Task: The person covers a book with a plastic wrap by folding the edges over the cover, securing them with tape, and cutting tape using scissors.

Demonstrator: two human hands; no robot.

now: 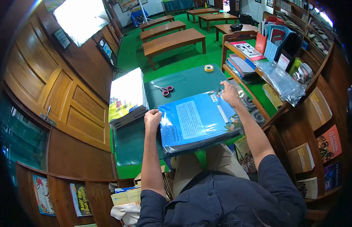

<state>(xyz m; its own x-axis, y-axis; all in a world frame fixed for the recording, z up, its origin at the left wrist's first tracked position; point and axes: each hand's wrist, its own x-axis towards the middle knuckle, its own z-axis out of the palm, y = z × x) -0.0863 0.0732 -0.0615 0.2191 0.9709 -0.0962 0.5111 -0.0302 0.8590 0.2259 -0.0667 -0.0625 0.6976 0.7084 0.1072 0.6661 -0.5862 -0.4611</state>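
Note:
A blue book (196,119) with a glossy, plastic-like surface lies back cover up at the front of the green table (183,80), its dark spine side toward me. My left hand (152,118) is closed at the book's left edge, fingertips pinching there. At the upper right corner, my right hand (229,92) is closed in a pinch; whether it grips the cover or loose clear film is too small to tell. Red-handled scissors (164,89) lie beyond the book with their blades apart. A yellow tape roll (209,68) sits at the table's far edge.
Left of the book rises a stack of books (127,96), partly over the table's edge. On my right, a wooden shelf (242,56) bears folders and clear plastic sheets (280,80). Low wooden benches (174,41) stand farther off. Curved bookshelves (89,196) surround me.

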